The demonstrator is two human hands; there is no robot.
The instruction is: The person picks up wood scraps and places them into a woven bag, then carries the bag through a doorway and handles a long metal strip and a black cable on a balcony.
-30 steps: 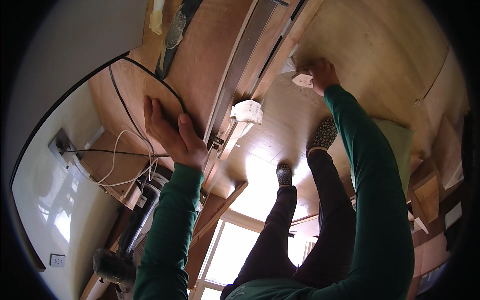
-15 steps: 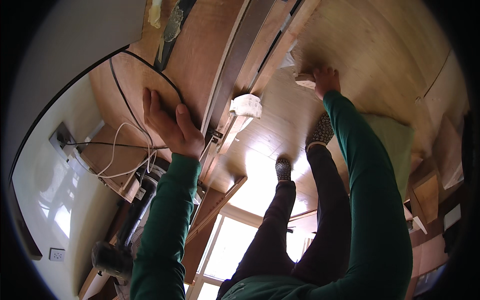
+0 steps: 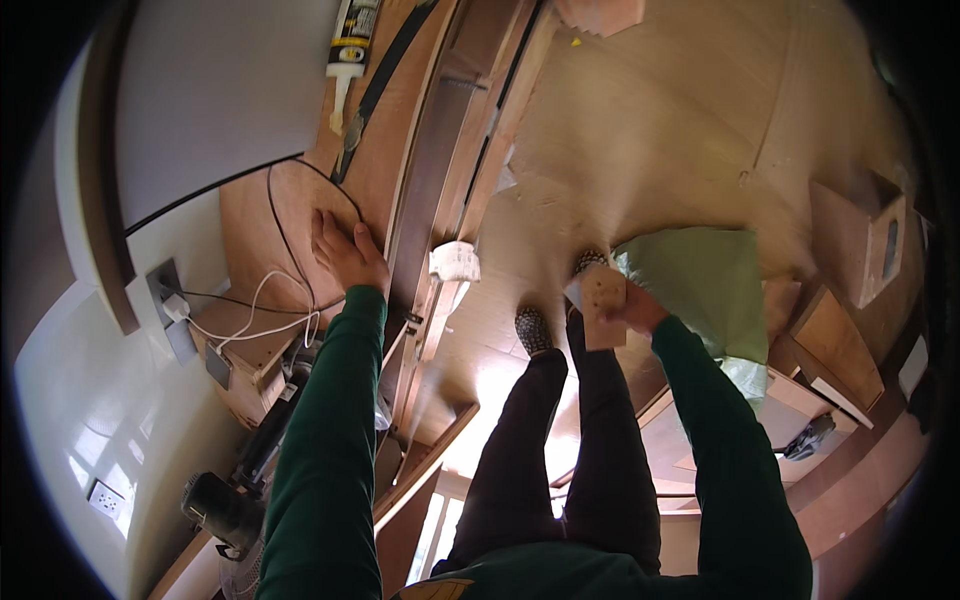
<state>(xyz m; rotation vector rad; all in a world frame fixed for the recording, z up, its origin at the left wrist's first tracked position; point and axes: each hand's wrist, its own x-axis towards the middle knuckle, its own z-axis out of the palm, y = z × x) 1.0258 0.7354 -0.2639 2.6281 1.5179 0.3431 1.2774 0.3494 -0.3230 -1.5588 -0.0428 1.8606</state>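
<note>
My left hand (image 3: 348, 258) lies with fingers stretched on a brown wooden surface (image 3: 250, 225), holding nothing. A thin black cable (image 3: 285, 225) runs beside its fingers. My right hand (image 3: 640, 308) is closed on a small flat wooden block (image 3: 603, 305), held above the floor in front of my legs. Some marks or holes show on the block's face. Part of the right fingers is hidden behind it. Beyond my left hand lie a sealant tube (image 3: 349, 55) with a pale nozzle and a long dark strip-like tool (image 3: 385, 75).
A white wrapped bundle (image 3: 455, 262) sits on the wooden frame edge. A green sack (image 3: 695, 285) lies on the floor at right, near a wooden box (image 3: 860, 240). White cords (image 3: 255, 305) run from a wall socket (image 3: 172, 305). A dark machine (image 3: 220, 512) stands lower left.
My right hand has come up from the floor and back toward me with the wooden block. The left hand stays resting on the wooden surface. The view has shifted, showing the sealant tube.
</note>
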